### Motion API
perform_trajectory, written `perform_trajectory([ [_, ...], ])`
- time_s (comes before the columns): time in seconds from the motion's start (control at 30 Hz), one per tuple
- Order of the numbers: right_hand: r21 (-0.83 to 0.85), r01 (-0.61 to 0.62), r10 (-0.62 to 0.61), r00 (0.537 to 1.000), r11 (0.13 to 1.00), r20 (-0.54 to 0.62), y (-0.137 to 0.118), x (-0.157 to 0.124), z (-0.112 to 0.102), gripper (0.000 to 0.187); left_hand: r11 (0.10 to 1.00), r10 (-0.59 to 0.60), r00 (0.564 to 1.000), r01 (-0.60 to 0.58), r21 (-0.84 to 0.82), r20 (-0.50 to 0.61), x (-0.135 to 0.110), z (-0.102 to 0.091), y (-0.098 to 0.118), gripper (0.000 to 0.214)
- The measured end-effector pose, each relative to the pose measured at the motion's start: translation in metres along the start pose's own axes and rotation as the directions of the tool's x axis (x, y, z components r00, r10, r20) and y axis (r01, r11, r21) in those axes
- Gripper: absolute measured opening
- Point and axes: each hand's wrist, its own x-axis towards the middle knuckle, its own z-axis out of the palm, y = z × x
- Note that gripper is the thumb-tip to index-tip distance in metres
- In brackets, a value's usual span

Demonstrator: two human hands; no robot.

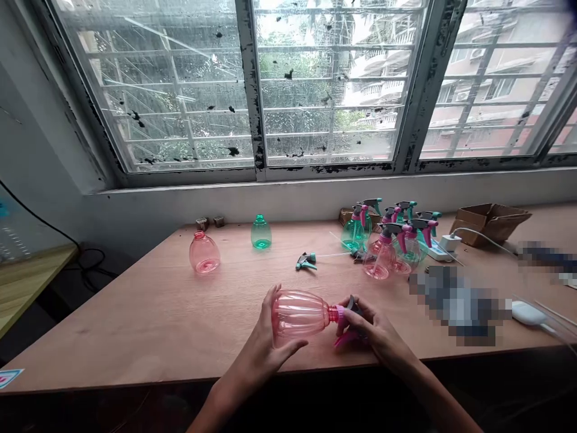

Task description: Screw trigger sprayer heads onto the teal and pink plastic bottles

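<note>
A clear pink spray bottle (300,314) lies sideways in the air above the table's front edge, its neck pointing right. My left hand (270,340) is wrapped round its base end, thumb below and fingers behind. At the neck, my right hand (372,328) grips the pink and grey spray head (347,319), which sits at the bottle's mouth. The fingers hide part of the head, so I cannot tell how tightly it is seated. Beyond my hands lies a loose green and grey spray head (306,261), its thin tube stretching right.
An open pink bottle (204,252) and an open green bottle (261,232) stand at the back left. Several bottles with spray heads, among them a pink one (378,255), cluster at the back right, near a cardboard box (489,224), a white charger (449,242) and blurred items.
</note>
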Motion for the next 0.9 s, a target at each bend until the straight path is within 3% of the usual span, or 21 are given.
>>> perform_trajectory([
  [0.17,-0.021,-0.004,0.003,0.998,1.0,-0.061,-0.001,0.002,-0.002,0.038,0.991,-0.085,0.995,0.089,-0.102,0.05,-0.003,-0.005,0.001,0.083],
  [0.33,-0.071,-0.071,0.064,0.993,0.995,-0.099,0.004,0.001,-0.008,0.048,0.993,-0.057,0.998,0.058,-0.1,0.016,-0.001,-0.003,-0.002,0.081],
  [0.63,-0.186,0.015,-0.032,0.995,0.982,-0.09,0.002,0.001,0.003,0.046,0.952,-0.035,0.999,0.029,-0.305,-0.012,0.0,-0.004,-0.004,0.092],
  [0.8,-0.287,0.045,-0.06,0.997,0.957,-0.045,-0.003,0.004,0.004,0.044,0.98,0.001,1.0,-0.004,-0.201,-0.017,0.004,-0.001,-0.017,0.088],
  [0.9,-0.289,0.025,-0.036,0.999,0.957,-0.034,-0.005,0.005,0.002,0.041,0.972,-0.034,0.998,0.046,-0.232,0.053,0.003,-0.002,-0.014,0.093],
])
